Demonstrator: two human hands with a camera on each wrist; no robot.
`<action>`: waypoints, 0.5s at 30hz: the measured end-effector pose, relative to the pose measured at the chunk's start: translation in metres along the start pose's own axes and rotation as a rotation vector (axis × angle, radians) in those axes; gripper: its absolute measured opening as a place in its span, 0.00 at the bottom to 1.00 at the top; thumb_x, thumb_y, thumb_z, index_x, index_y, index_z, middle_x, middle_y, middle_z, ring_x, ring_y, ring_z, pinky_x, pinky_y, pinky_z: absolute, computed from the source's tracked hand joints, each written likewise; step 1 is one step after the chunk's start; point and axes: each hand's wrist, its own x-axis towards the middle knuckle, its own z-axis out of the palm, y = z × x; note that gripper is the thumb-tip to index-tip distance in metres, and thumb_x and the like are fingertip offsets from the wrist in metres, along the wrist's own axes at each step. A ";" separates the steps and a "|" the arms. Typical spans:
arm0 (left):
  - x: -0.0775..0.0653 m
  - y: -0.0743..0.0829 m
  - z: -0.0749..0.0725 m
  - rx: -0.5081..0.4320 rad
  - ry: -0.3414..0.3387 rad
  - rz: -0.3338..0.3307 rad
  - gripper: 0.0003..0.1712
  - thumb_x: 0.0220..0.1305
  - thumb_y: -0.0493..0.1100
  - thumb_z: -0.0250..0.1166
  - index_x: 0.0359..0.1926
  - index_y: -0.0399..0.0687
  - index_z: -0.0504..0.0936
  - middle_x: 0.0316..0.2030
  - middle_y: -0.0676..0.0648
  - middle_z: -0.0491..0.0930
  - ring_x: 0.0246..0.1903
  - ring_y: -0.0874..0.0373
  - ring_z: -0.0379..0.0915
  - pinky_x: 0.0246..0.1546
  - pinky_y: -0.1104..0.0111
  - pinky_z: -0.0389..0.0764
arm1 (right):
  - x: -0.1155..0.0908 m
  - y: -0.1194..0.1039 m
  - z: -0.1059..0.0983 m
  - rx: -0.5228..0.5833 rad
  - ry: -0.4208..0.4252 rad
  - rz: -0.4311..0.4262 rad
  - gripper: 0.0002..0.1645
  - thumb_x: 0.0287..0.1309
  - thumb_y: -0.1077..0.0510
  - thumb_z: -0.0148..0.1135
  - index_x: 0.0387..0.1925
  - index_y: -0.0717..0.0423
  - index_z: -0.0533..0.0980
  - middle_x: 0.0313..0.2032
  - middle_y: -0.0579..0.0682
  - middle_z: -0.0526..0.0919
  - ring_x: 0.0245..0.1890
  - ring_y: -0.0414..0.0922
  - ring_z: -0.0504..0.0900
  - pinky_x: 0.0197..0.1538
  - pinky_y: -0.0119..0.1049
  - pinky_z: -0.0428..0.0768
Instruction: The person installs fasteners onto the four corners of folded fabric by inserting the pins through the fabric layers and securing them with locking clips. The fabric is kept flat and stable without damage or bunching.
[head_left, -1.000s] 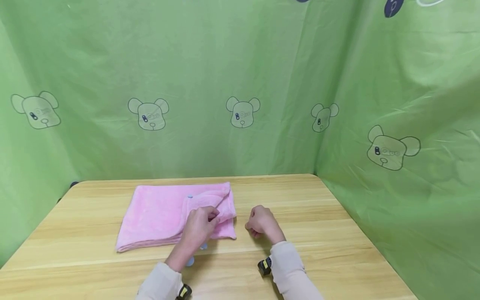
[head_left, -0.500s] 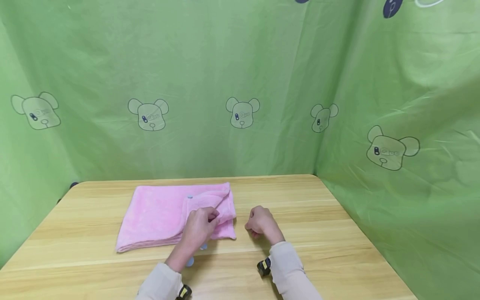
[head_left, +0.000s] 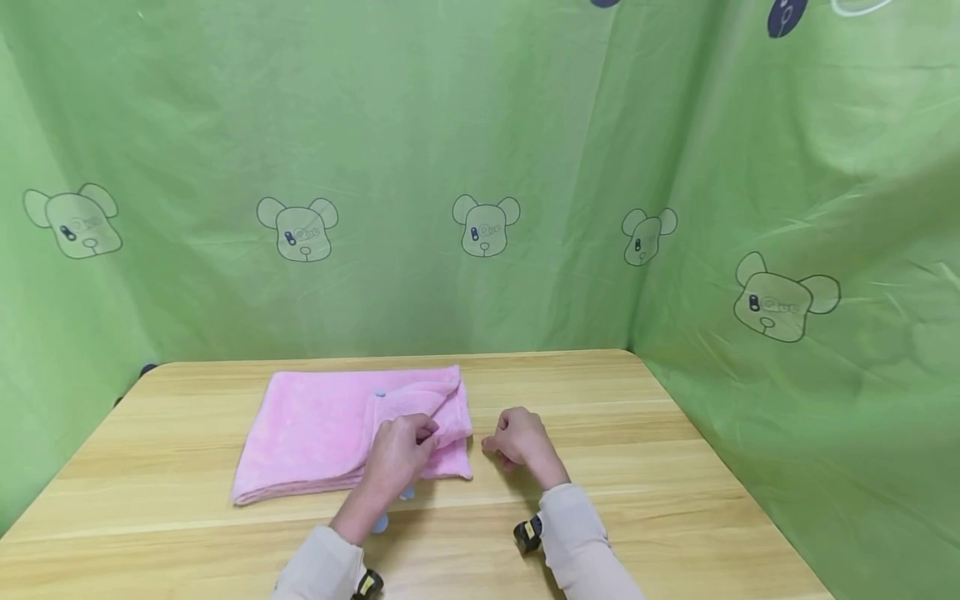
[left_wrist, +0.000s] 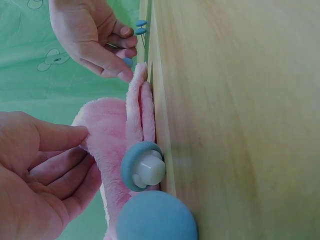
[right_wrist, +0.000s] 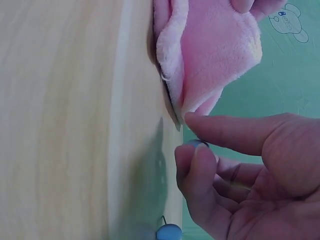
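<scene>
A folded pink towel (head_left: 315,433) lies on the table with its front right corner lifted and turned back. My left hand (head_left: 399,454) pinches that corner between thumb and fingertips. To the towel's right, my right hand (head_left: 522,440) pinches a small blue piece (right_wrist: 200,143), mostly hidden by the fingers. Beside these fingertips, in the right wrist view, is a blue-headed pin (right_wrist: 169,232) with a thin stem. Beneath my left hand stand a blue cap with a white plug (left_wrist: 131,167) and a round blue dome (left_wrist: 157,220).
A small blue piece (head_left: 380,392) sits on the towel near the folded flap. The wooden table (head_left: 637,542) meets green curtains (head_left: 390,283) at the back and both sides. A dark wrist camera (head_left: 528,534) is strapped below the right sleeve.
The right hand's fingertips have stretched slightly left toward the towel. The left hand and the towel stay where they were.
</scene>
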 end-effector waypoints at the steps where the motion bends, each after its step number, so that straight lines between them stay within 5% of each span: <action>1: 0.000 0.000 0.000 -0.001 -0.002 -0.002 0.05 0.53 0.31 0.71 0.33 0.39 0.85 0.28 0.45 0.85 0.28 0.59 0.81 0.31 0.67 0.84 | 0.000 0.000 0.000 0.001 0.002 -0.004 0.15 0.49 0.61 0.72 0.19 0.57 0.72 0.15 0.52 0.80 0.13 0.45 0.80 0.24 0.33 0.78; 15: 0.000 -0.001 0.001 0.004 -0.002 -0.004 0.05 0.54 0.31 0.71 0.33 0.39 0.85 0.28 0.45 0.85 0.28 0.60 0.80 0.30 0.68 0.84 | 0.002 -0.003 -0.001 0.011 0.093 -0.011 0.13 0.48 0.64 0.69 0.20 0.56 0.71 0.13 0.47 0.78 0.15 0.42 0.76 0.24 0.33 0.76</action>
